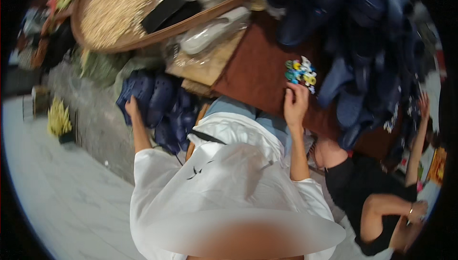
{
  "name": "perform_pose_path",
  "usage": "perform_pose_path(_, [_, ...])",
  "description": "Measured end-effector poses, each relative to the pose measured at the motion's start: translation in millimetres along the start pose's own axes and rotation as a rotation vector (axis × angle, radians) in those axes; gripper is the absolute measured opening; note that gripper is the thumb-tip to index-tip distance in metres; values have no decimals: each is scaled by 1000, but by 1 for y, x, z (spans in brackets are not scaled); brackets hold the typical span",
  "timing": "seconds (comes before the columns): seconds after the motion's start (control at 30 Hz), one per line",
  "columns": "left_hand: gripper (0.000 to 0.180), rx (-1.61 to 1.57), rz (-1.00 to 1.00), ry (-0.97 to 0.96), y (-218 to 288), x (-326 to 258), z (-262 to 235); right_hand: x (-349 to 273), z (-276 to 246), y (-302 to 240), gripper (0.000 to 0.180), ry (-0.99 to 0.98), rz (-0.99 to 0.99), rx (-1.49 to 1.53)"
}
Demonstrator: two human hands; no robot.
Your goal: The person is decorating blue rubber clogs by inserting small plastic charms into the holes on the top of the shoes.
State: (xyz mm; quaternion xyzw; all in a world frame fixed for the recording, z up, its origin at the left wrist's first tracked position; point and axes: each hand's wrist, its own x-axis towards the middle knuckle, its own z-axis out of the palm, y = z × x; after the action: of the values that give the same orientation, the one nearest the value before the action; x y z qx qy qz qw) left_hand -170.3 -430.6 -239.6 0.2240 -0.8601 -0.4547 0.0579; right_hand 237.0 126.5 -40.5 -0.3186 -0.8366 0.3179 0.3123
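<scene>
My left hand (pixel 131 109) is closed on the edge of a navy clog (pixel 137 88) at the side of a pile on my left. More navy clogs (pixel 164 98) lie against it there. On the brown tabletop (pixel 257 64) in front of me sits a small heap of colourful shoe charms (pixel 300 73), in yellow, green, blue and white. My right hand (pixel 296 100) is at the near edge of that heap, its fingers bent and drawn together. Whatever its fingertips hold, if anything, is too small to make out.
Many navy clogs (pixel 353 64) crowd the table's right side. A round woven tray (pixel 78 26) of pale grains and a plastic-wrapped white object (pixel 205 33) lie ahead on the left. A co-worker in black (pixel 353 188) sits close on my right, one hand (pixel 423 105) raised by the clogs.
</scene>
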Motion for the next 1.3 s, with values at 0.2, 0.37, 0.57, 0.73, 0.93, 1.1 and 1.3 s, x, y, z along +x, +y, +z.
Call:
perform_pose_path(0.2, [69, 238, 26, -170, -17, -18, 65, -13, -13, 6, 16, 34, 127, -46])
perform_pose_path(0.37, [65, 354, 148, -102, 0, -42, 57, -15, -16, 6, 15, 53, 171, 40])
perform_pose_path(0.57, [52, 324, 283, 74, 48, -96, 45, -22, -18, 14, 14, 109, 103, 25])
perform_pose_path(0.73, [42, 51, 595, 232, 145, -162, 46, -13, -32, 15, 13, 150, 51, -3])
perform_pose_path(0.93, [31, -354, 1111, -164, 266, -318, 84, 33, -58, -7, 9, 270, -11, 89])
perform_pose_path(1.1, [36, -360, 1115, -769, 269, -424, 138, 110, -106, -33, 27, 510, -158, 30])
perform_pose_path(1.3, [29, -181, 1244, -788, 265, -455, 162, 214, -151, -47, 64, 764, -358, -177])
